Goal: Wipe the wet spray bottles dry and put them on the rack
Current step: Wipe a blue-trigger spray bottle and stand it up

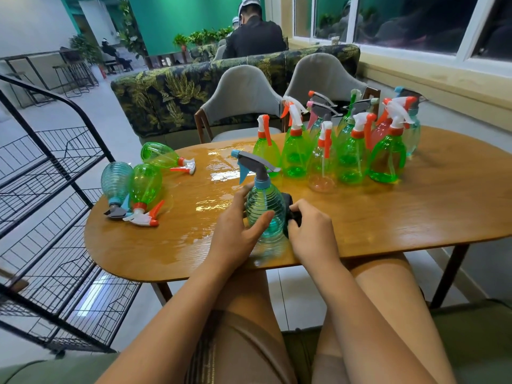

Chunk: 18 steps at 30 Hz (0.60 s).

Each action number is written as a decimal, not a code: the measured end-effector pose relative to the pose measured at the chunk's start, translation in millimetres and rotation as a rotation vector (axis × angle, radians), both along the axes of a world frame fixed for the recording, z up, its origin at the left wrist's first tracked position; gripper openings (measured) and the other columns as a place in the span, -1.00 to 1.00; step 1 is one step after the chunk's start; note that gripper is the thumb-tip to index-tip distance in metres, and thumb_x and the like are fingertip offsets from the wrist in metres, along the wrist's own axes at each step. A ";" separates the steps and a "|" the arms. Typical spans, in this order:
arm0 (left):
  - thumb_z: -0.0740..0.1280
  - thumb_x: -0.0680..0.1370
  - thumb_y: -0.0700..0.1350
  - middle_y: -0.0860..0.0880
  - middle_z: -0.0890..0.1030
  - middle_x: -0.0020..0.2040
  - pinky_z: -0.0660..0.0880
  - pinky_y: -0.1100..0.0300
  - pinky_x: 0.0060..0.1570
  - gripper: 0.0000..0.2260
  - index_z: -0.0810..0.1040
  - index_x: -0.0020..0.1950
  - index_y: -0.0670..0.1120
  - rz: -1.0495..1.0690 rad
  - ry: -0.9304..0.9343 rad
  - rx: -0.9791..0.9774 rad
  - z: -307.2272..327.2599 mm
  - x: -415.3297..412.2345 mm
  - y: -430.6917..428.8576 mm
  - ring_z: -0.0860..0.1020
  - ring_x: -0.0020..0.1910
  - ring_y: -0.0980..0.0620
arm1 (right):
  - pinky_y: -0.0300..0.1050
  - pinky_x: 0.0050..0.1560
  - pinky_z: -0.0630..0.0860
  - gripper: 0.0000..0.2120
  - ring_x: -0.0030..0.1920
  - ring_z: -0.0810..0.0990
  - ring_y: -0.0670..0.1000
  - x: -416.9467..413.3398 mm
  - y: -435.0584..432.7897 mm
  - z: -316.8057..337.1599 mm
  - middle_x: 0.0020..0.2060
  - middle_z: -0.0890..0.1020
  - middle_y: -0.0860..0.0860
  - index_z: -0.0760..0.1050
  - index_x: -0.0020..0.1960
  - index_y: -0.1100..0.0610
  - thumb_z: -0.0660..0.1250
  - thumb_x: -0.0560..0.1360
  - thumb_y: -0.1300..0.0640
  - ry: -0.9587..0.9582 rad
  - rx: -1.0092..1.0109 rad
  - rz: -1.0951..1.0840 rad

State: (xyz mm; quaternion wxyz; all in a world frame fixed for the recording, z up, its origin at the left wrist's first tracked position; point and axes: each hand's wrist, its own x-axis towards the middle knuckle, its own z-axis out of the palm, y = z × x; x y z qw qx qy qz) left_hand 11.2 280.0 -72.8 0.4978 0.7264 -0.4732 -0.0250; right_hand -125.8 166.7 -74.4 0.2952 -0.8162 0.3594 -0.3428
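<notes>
Frame centre: my left hand [238,225] curls round upright ribbed teal plastic spray bottle [264,209] on wet wooden table [415,214]; my right hand [311,232] clutches dark cloth [289,206] against its side.

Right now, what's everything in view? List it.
Held spray bottle: one, teal ribbed, upright at near table edge.
Cloth: one, dark, behind that bottle.
Lying bottles: three, two green, one teal, table's left end.
Standing bottles: ten or more, mostly green, far right of table.
Table: one, wooden, wet patch in middle.
Rack: one, black wire, left of table.
Chairs: two, grey, beyond table.
Hands: left hand grips held bottle; right hand grips cloth.
</notes>
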 end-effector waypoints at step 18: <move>0.50 0.53 0.23 0.07 0.43 0.29 0.48 0.44 0.14 -0.32 0.42 0.57 0.01 0.005 -0.164 -0.027 0.2 2.5 -2.9 0.50 0.27 0.15 | -0.13 0.39 0.53 -0.65 0.34 0.61 -0.02 -5.7 23.6 23.5 0.29 0.67 0.02 0.62 0.35 0.17 0.38 0.60 0.37 -0.366 -0.316 0.041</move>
